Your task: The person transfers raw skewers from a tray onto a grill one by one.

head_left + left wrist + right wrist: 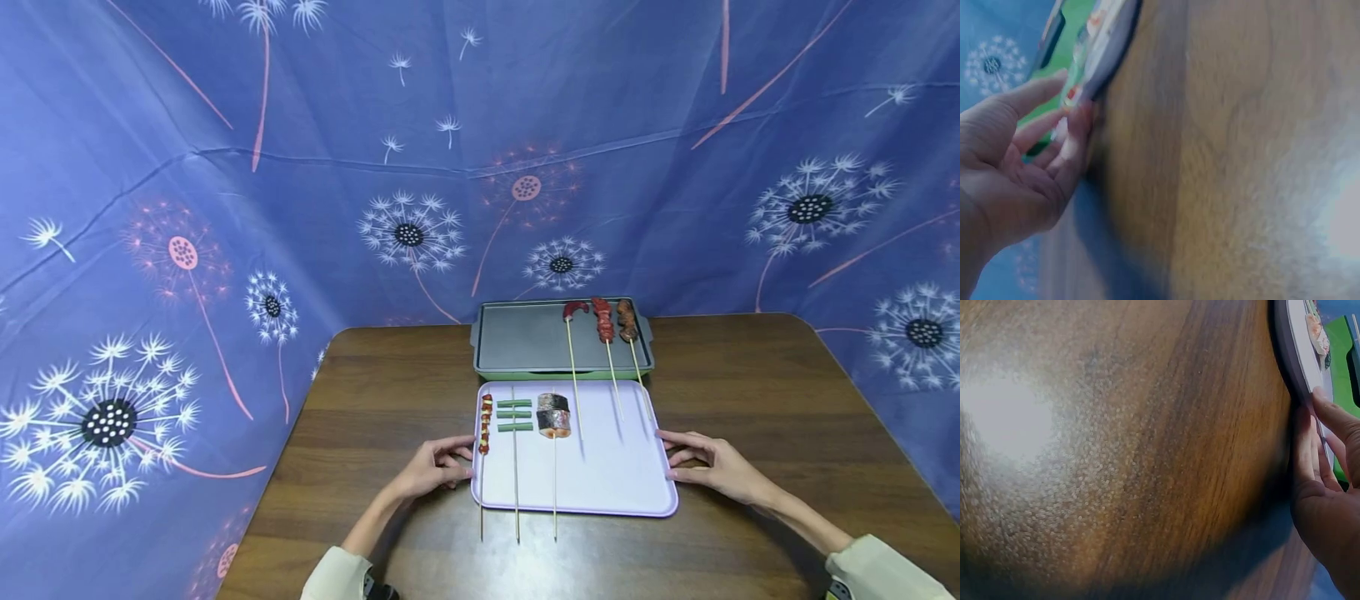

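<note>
Head view: left hand [433, 467] and right hand [708, 465] pinch the pale tray [618, 471] sideways, wood-grained desk [382, 383] beneath, blue dandelion-print cloth [660, 217] behind.

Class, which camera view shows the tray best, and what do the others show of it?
The head view: it takes in the tray from side to side, with much of its pale surface visible from above. The left wrist view shows only a slanted strip beside the left hand; the right wrist view, only a narrow edge beside the right hand.
</note>
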`<move>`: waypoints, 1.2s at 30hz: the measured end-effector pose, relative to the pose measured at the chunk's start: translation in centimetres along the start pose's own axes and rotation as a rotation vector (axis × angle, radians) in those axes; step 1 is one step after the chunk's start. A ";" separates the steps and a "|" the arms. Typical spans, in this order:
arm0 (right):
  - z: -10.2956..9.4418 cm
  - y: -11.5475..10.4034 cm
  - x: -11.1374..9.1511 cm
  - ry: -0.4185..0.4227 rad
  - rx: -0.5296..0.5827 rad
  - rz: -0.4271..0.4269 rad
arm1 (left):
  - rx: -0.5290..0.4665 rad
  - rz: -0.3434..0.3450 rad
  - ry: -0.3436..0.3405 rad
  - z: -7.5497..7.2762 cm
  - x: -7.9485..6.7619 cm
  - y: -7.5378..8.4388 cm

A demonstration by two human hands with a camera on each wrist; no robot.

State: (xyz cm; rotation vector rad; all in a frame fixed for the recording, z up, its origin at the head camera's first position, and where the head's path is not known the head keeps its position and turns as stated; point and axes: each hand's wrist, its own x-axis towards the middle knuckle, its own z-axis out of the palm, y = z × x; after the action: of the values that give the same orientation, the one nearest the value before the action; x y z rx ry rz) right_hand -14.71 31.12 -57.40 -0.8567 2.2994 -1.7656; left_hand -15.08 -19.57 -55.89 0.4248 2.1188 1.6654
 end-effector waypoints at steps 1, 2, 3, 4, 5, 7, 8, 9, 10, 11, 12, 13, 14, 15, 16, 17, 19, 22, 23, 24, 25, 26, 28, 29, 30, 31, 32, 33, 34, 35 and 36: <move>0.0 0.0 0.0 -0.007 0.008 -0.006 | -0.004 -0.019 0.005 0.2 -0.3 0.3; 0.0 0.0 0.1 -0.016 0.013 -0.012 | -0.008 -0.038 0.011 0.3 -0.6 0.6; -0.1 0.0 0.1 -0.024 0.019 -0.019 | -0.016 -0.055 0.018 0.5 -0.9 0.9; -0.1 0.0 0.1 -0.032 0.023 -0.027 | -0.021 -0.070 0.026 0.8 -1.3 1.2; -0.1 0.0 0.1 -0.035 0.025 -0.032 | -0.027 -0.082 0.034 1.0 -1.6 1.4; -0.2 -0.1 0.1 -0.042 0.022 -0.037 | -0.039 -0.100 0.052 1.6 -2.2 1.7; -0.2 -0.1 0.1 -0.043 0.015 -0.041 | -0.044 -0.105 0.061 1.8 -2.4 1.8; -0.2 -0.2 0.2 -0.042 0.010 -0.043 | -0.049 -0.107 0.070 2.1 -2.7 1.8; -0.2 -0.2 0.2 -0.039 0.004 -0.047 | -0.051 -0.106 0.080 2.4 -2.9 1.7; -0.3 -0.2 0.2 -0.037 -0.002 -0.050 | -0.056 -0.103 0.089 2.6 -3.2 1.7; -0.3 -0.2 0.2 -0.036 -0.004 -0.051 | -0.064 -0.096 0.097 2.8 -3.4 1.6; -0.3 -0.2 0.2 -0.038 -0.011 -0.057 | -0.064 -0.088 0.106 3.0 -3.6 1.5; -0.3 -0.2 0.2 -0.035 -0.010 -0.058 | -0.072 -0.084 0.112 3.3 -3.8 1.4; -0.3 -0.1 0.2 -0.036 -0.009 -0.056 | -0.078 -0.078 0.116 3.5 -4.1 1.3; -0.2 -0.1 0.2 -0.035 -0.005 -0.053 | -0.088 -0.078 0.119 3.7 -4.3 1.3; -0.2 -0.1 0.1 -0.036 -0.005 -0.049 | -0.100 -0.081 0.119 4.0 -4.6 1.2; -0.1 0.0 0.1 -0.032 -0.002 -0.037 | -0.124 -0.094 0.115 4.5 -5.0 1.2; 0.0 0.1 0.0 -0.021 -0.005 -0.019 | -0.170 -0.125 0.106 5.4 -5.6 1.4; 0.0 0.1 -0.1 -0.018 -0.008 -0.013 | -0.181 -0.132 0.107 5.6 -5.6 1.5; 0.0 0.1 -0.1 -0.017 -0.009 -0.013 | -0.191 -0.137 0.109 5.8 -5.7 1.5; 0.0 0.1 -0.1 -0.018 -0.012 -0.011 | -0.201 -0.143 0.115 6.1 -5.7 1.6; 0.0 0.2 -0.1 -0.016 -0.014 -0.008 | -0.210 -0.149 0.123 6.3 -5.7 1.6; -0.1 0.3 -0.2 -0.013 -0.013 -0.002 | -0.226 -0.162 0.140 6.6 -5.6 1.7; -0.1 0.3 -0.2 -0.015 -0.016 -0.002 | -0.234 -0.166 0.149 6.7 -5.6 1.8; -0.1 0.3 -0.2 -0.015 -0.016 0.001 | -0.243 -0.170 0.158 6.8 -5.5 1.8; -0.1 0.3 -0.3 -0.012 -0.018 0.008 | -0.248 -0.172 0.167 6.9 -5.4 1.8; 0.0 0.3 -0.3 -0.010 -0.019 0.011 | -0.251 -0.173 0.175 7.0 -5.4 1.8; 0.0 0.2 -0.4 -0.011 -0.022 0.014 | -0.255 -0.173 0.183 7.1 -5.3 1.9; 0.0 0.1 -0.4 -0.008 -0.023 0.018 | -0.259 -0.170 0.190 7.2 -5.3 2.0; 0.1 0.1 -0.4 -0.006 -0.024 0.020 | -0.263 -0.172 0.196 7.2 -5.3 2.0; 0.1 0.1 -0.3 -0.003 -0.021 0.021 | -0.266 -0.174 0.201 7.3 -5.3 2.1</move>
State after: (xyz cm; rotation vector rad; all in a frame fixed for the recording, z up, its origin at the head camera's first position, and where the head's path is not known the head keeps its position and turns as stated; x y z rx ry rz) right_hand -14.41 31.23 -57.58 -0.8344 2.3203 -1.7336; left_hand -6.95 -15.44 -54.66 -0.0077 1.9637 1.9171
